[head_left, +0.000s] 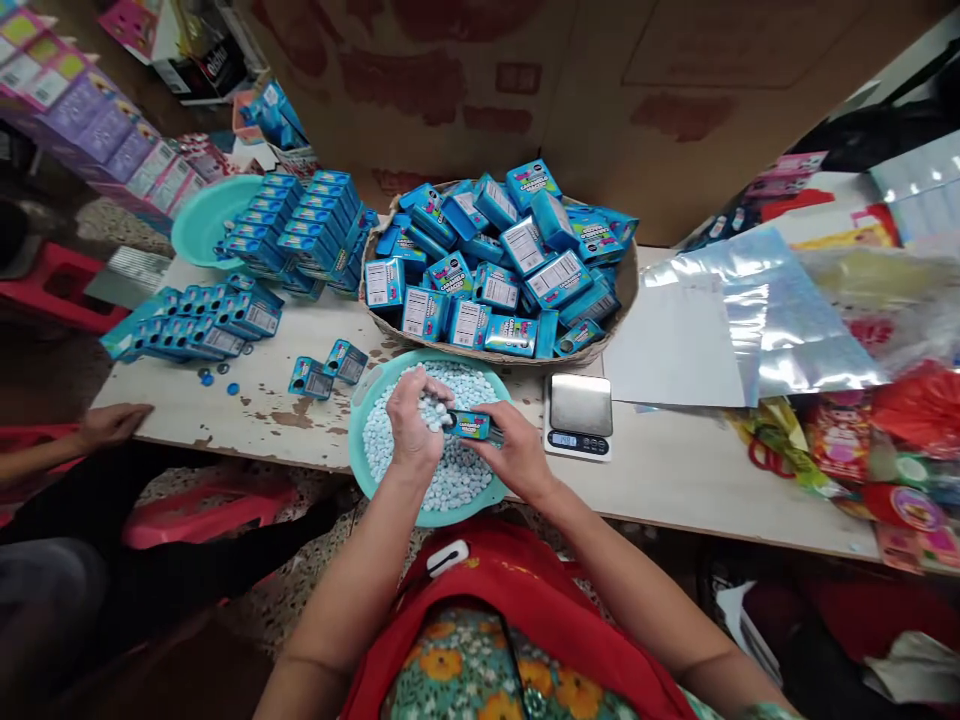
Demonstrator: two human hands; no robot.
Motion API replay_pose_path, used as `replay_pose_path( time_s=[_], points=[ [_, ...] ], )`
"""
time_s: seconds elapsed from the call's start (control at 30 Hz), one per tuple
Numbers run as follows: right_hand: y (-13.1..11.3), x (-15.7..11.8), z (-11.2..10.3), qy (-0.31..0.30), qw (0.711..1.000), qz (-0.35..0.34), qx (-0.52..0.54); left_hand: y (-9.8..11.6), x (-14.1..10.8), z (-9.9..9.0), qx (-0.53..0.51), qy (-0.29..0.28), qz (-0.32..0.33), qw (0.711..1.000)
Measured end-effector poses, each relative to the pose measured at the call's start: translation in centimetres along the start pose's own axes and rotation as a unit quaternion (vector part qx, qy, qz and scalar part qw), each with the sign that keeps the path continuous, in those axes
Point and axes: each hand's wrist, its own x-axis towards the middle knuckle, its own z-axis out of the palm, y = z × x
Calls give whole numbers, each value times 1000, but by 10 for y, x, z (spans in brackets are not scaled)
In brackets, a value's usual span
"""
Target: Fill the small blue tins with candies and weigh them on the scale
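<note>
My left hand is cupped round a small heap of white candies, over a turquoise basin full of the same candies. In my right hand is a small blue candy box, lying tilted with its end against the candies in my left hand. A dark opening shows at that end. Just right of the basin stands a digital scale with a lit display and a bare metal plate.
Behind the basin, a cardboard tray is heaped with blue boxes. Further boxes stand in rows at left, near small blue caps. Shiny sheets and scissors lie at right. Another person's hand rests at the left edge.
</note>
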Motion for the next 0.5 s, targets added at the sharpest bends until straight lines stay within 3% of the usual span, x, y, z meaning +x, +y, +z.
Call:
replay_pose_path(
  time_s=[0.1, 0.27, 0.5],
  points=[
    [-2, 2, 4, 3, 1000, 6, 10, -6, 0, 1, 22, 36, 48, 998],
    [2, 3, -3, 18, 999, 26, 27, -11, 6, 2, 29, 69, 23, 997],
    [6, 5, -12, 18, 999, 28, 32, -20, 4, 19, 83, 39, 43, 995]
  ],
)
